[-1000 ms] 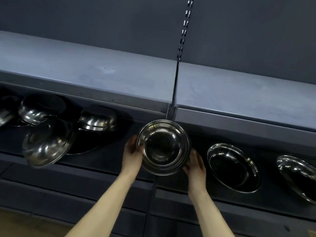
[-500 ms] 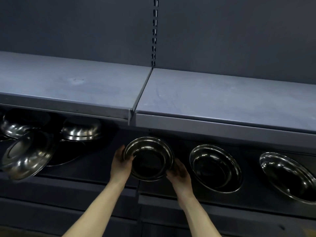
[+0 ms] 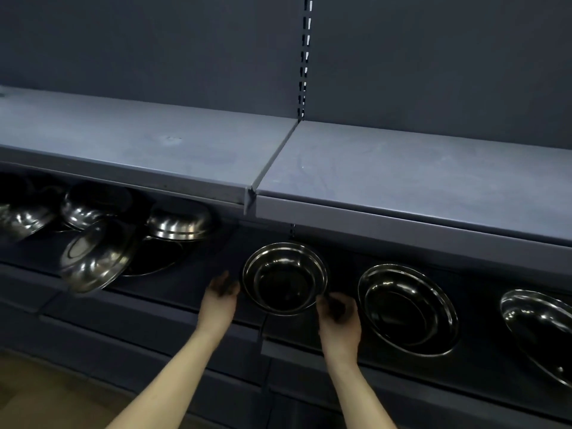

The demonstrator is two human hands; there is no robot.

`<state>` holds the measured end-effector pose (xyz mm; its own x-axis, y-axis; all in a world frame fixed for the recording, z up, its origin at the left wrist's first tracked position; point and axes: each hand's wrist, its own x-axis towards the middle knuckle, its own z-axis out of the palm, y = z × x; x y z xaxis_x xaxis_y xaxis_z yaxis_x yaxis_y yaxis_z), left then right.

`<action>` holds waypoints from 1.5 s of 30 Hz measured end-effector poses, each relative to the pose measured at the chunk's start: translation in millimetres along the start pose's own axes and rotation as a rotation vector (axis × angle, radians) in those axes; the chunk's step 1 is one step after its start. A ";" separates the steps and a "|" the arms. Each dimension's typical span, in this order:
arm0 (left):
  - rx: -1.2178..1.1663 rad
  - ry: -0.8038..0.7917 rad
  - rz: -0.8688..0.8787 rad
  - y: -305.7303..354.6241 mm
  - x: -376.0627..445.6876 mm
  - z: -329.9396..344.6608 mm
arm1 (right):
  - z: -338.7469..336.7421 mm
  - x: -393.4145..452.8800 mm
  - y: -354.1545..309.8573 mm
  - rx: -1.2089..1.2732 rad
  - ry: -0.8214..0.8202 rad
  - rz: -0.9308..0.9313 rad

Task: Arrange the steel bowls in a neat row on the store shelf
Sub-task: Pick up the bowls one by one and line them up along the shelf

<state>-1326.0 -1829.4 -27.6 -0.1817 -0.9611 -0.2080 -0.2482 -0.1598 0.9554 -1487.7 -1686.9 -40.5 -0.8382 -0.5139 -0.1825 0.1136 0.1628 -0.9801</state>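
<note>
- Your left hand [image 3: 218, 300] has its fingers curled loosely just beside the left rim of the middle bowl [image 3: 284, 278]; whether they press the steel or sit a hair off it, you cannot tell from here.
- Your right hand [image 3: 339, 320] has its fingers bent in at the bowl's lower right rim, fingertips right against the edge, a light pinch at most, and the shadow hides the contact.
- That bowl sits mouth up, tipped toward you, on the lower shelf [image 3: 309, 351] close to its front edge, right where the two shelf sections meet.
- Just to its right, the second bowl [image 3: 407, 309] sits mouth up near the same front edge, apart from the one at your hands.
- Further right, the third bowl [image 3: 540, 329] runs toward the right end of the shelf, partly cut off by the frame.
- Over on the left section, it's a jumble: a tilted bowl [image 3: 96, 257] leans with its base facing you and hangs over the front edge.
- Behind it, an overturned bowl [image 3: 181, 222] lies dome up, and two more bowls [image 3: 88, 204] sit deeper toward the back left, in the dark.
- Above everything, the upper shelf [image 3: 371, 168] is grey, split by a seam in line with the slotted post [image 3: 305, 57].
</note>
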 end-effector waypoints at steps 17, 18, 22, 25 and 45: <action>0.199 0.252 0.280 4.6 -6.2 -119.6 | 121.1 -61.3 -24.7 -0.006 -0.528 -0.001; 0.188 0.256 0.296 3.0 1.5 -130.5 | 139.3 -65.6 -27.1 -0.019 -0.533 -0.018; 0.187 0.245 0.325 -1.7 36.5 -181.9 | 218.3 -87.4 -36.0 -0.067 -0.551 -0.077; 0.206 0.257 0.349 -3.4 63.4 -220.9 | 265.7 -100.5 -40.4 -0.089 -0.525 -0.126; -0.089 0.047 -0.210 -43.2 175.0 -350.0 | 413.6 -128.3 -56.0 -0.625 -0.341 -0.329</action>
<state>-1014.0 -2069.6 -31.9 -0.0896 -0.9140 -0.3958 -0.1909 -0.3742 0.9075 -1165.9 -1978.5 5.5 -0.5549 -0.8319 -0.0031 -0.5183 0.3486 -0.7809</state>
